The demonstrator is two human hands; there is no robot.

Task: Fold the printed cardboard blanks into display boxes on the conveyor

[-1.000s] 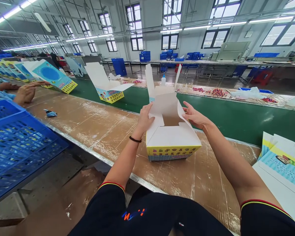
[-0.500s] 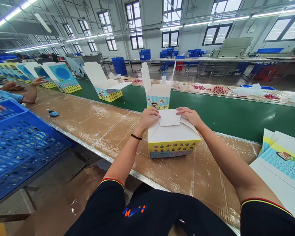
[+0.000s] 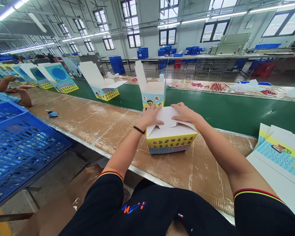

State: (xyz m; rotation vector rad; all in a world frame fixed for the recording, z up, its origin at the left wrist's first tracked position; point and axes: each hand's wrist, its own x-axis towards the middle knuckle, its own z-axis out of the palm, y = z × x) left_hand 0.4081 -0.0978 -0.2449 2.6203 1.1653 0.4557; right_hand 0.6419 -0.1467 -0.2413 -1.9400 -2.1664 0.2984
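A printed yellow and blue cardboard box point(image 3: 173, 143) stands in front of me, its white flaps point(image 3: 166, 114) folded over the top. My left hand point(image 3: 150, 117) grips the upper left side, thumb pressed on the white flaps. On the upper right, my right hand point(image 3: 184, 113) holds the box the same way, thumb towards the middle and fingers over the far side. The middle flap bends between my thumbs, with a dark gap at its near edge. Just beyond, an open box point(image 3: 152, 98) with raised flaps sits on the green conveyor belt point(image 3: 211, 105).
Flat printed cartons point(image 3: 280, 157) lie stacked at the right. A blue crate point(image 3: 27, 150) stands at the left, near a co-worker's hand point(image 3: 26, 88). More open boxes point(image 3: 105, 91) line the belt. A small blue item point(image 3: 52, 113) lies on the brown worktop point(image 3: 103, 126).
Both thumbs have moved down onto the middle flap, which now bends inward and shows a gap at its near edge. The co-worker's hand at the left has lowered.
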